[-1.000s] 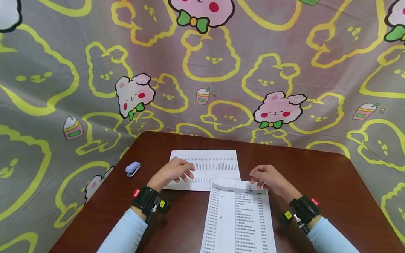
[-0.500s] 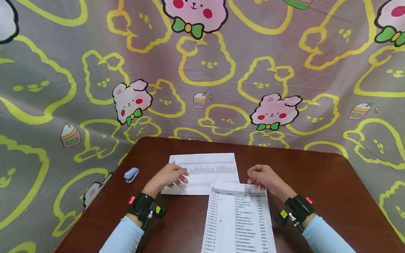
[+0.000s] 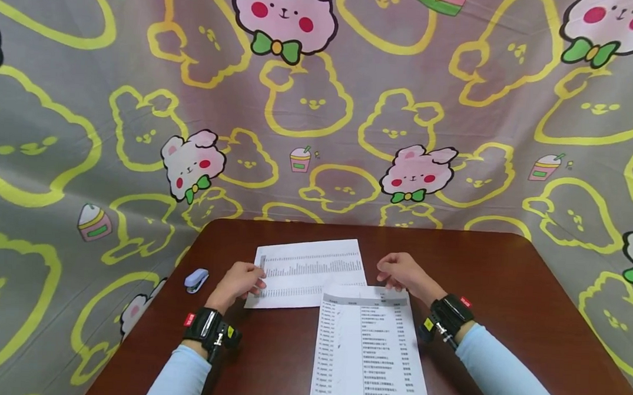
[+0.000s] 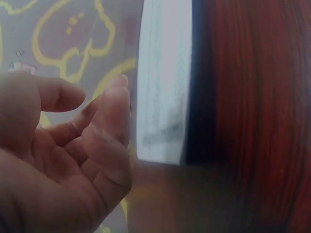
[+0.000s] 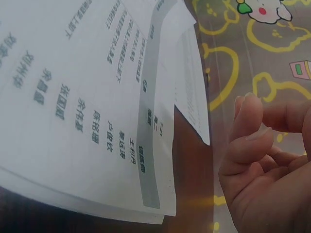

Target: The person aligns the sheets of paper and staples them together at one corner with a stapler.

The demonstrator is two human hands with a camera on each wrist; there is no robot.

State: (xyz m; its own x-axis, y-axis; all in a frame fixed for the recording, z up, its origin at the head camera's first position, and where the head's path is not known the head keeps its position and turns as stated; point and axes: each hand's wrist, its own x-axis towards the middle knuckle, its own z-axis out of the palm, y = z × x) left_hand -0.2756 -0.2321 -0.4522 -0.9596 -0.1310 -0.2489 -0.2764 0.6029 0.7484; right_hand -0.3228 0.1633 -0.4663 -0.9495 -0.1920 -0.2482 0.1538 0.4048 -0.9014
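Observation:
In the head view, my left hand (image 3: pixel 237 283) hovers at the left edge of a printed sheet (image 3: pixel 305 268) lying crosswise. Its fingers are loosely bent, and the left wrist view shows nothing in them. Nearer to me lie printed papers (image 3: pixel 368 347) in upright format, overlapping the far sheet's near right corner. A second layer shows under their top page (image 5: pixel 87 121) in the right wrist view. My right hand (image 3: pixel 405 275) hangs just beyond their top right corner, fingers loosely curled, holding nothing, apart from the paper.
A small lavender stapler (image 3: pixel 196 279) rests near the left edge of the dark brown table (image 3: pixel 483 269). Behind and beside the table hangs a grey curtain (image 3: pixel 337 216) with cartoon bears and rabbits.
My left hand has drawn back leftward from over the far sheet to its left edge. My right hand stays near the upper right corner of the near papers. The head view has shifted slightly.

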